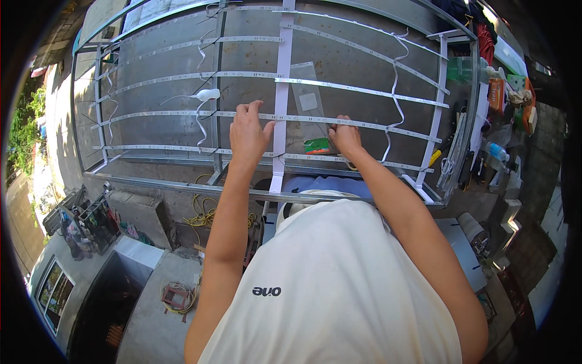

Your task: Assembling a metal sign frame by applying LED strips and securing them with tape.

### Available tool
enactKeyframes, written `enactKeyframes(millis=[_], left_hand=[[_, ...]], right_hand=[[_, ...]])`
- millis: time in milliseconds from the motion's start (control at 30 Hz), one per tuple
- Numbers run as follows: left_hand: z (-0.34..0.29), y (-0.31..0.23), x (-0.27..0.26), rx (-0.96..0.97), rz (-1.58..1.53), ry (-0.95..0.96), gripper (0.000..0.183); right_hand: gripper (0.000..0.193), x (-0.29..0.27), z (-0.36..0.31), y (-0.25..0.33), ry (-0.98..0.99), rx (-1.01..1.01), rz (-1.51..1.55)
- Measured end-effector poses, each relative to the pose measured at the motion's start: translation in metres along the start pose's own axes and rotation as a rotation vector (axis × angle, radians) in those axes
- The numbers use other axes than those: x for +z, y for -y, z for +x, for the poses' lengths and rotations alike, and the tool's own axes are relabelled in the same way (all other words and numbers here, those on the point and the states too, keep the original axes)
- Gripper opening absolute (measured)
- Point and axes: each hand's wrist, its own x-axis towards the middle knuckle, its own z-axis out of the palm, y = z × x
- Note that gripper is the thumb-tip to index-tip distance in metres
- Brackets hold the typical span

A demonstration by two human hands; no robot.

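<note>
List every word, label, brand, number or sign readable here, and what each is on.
Locations only; wording withheld.
White shirt: one short dark word, readable.
Orange box: lettering, too small to read surely.
White strips: tiny dark marks, unreadable.
Green card: any print too small to read.

frame [151,182]: smooth metal | white crossbar [282,97]: smooth, matt | bag [303,83]: glossy plastic | shirt [339,273]: matt cloth

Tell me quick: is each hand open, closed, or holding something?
Left hand: partly open, at the light strip beside the white bar.
Right hand: curled; I can't tell whether it holds anything.
</note>
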Motion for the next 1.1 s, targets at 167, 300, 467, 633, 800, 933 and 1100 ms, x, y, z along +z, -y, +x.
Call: enactKeyframes(millis=[167, 300, 467, 633, 800, 933, 1100], left_hand=[[-0.018, 0.0, -0.007, -0.007, -0.064, -0.088, 0.05], [-0.029, 0.004, -0.013, 0.029, -0.114, -0.157, 0.04], [-0.04, 0.003, -0.02, -0.069, -0.205, -0.132, 0.032], [-0.047, -0.002, -0.025, -0.128, -0.253, -0.096, 0.025], [-0.052, -0.003, -0.026, -0.095, -0.296, -0.121, 0.021], [-0.055, 0.0, -0.025, -0.07, -0.285, -0.159, 0.019], [-0.058, -0.002, -0.031, -0.11, -0.308, -0.123, 0.02]], right_hand=[[0.018, 0.009, 0.004, -0.004, 0.002, 0.007, 0.028], [0.018, 0.017, 0.011, -0.008, 0.007, 0.003, -0.063], [0.018, 0.022, 0.015, -0.01, -0.004, -0.046, -0.159], [0.027, 0.015, 0.01, -0.003, 0.027, 0.005, -0.168], [0.024, 0.011, 0.006, 0.0, -0.012, -0.043, -0.103], [0.019, 0.016, 0.011, 0.001, -0.005, 0.015, -0.103], [0.021, 0.016, 0.013, 0.001, -0.006, -0.038, -0.173]])
